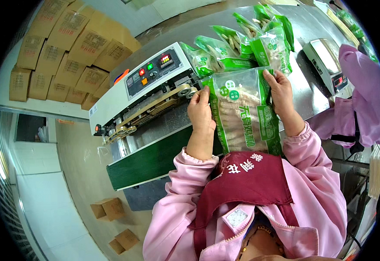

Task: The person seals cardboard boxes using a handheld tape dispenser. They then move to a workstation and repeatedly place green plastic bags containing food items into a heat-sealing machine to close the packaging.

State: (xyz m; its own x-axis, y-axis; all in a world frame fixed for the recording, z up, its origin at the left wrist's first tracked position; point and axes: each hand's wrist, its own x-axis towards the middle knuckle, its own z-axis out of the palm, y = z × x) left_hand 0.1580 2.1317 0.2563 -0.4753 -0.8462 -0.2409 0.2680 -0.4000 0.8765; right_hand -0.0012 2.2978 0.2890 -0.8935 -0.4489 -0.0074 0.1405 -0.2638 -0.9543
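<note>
In front of my chest I hold a clear and green plastic food bag upright by its top corners. It bears printed writing and is filled with pale, elongated pieces that look like chicken feet. The fingers of my left hand pinch the upper left corner, near the end of a continuous band sealer. My right hand grips the upper right corner, thumb on the front face. The bag's top edge looks flat, but I cannot tell whether it is sealed. Several similar filled bags lean together on the metal table just beyond.
The sealer's green conveyor belt runs along my left side, its panel lights lit. A digital scale stands on the metal table at right, beside a co-worker's pink sleeve. Cardboard boxes are stacked at far left; two small ones sit lower down.
</note>
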